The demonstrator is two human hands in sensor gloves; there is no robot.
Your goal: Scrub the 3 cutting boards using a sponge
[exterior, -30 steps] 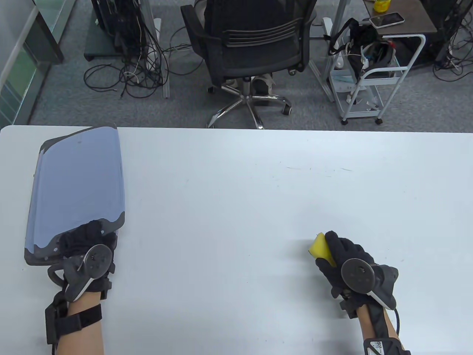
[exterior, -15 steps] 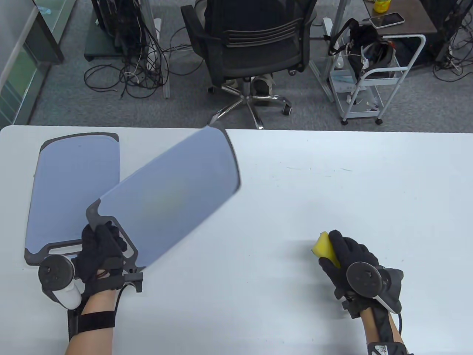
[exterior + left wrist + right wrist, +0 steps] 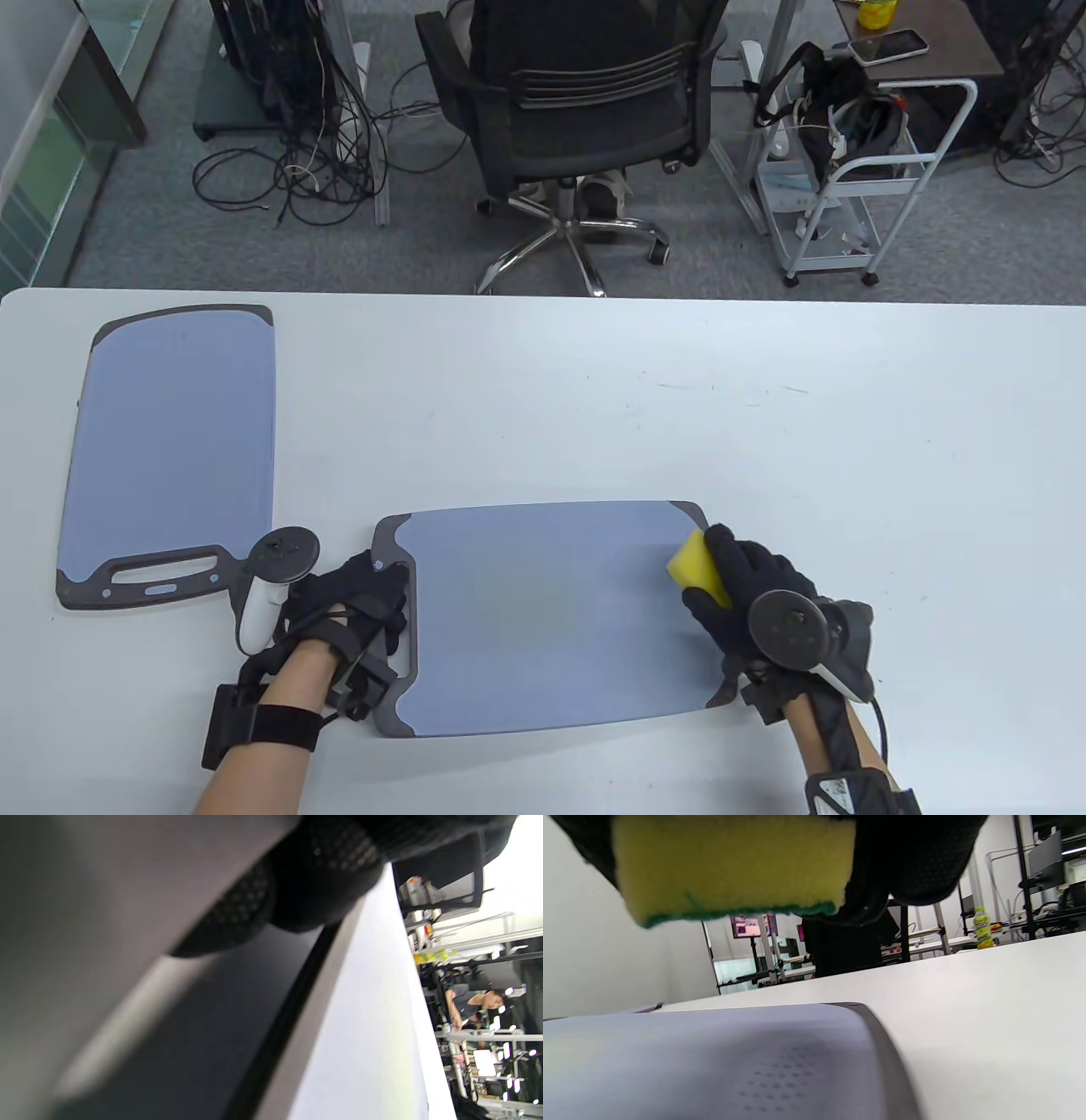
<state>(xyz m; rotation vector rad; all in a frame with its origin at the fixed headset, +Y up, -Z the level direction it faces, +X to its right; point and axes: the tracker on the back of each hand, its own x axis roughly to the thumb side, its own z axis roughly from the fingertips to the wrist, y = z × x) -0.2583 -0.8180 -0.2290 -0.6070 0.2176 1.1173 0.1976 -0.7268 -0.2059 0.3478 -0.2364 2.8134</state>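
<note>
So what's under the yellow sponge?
The sponge, held in the right hand, hangs over the near cutting board. The right wrist view shows a gap between them. The sponge's underside is green.

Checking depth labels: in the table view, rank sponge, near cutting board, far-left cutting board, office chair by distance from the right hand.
1. Sponge, gripped in the right hand.
2. Near cutting board, directly under it.
3. Far-left cutting board, across the table.
4. Office chair, beyond the table's far edge.
</note>
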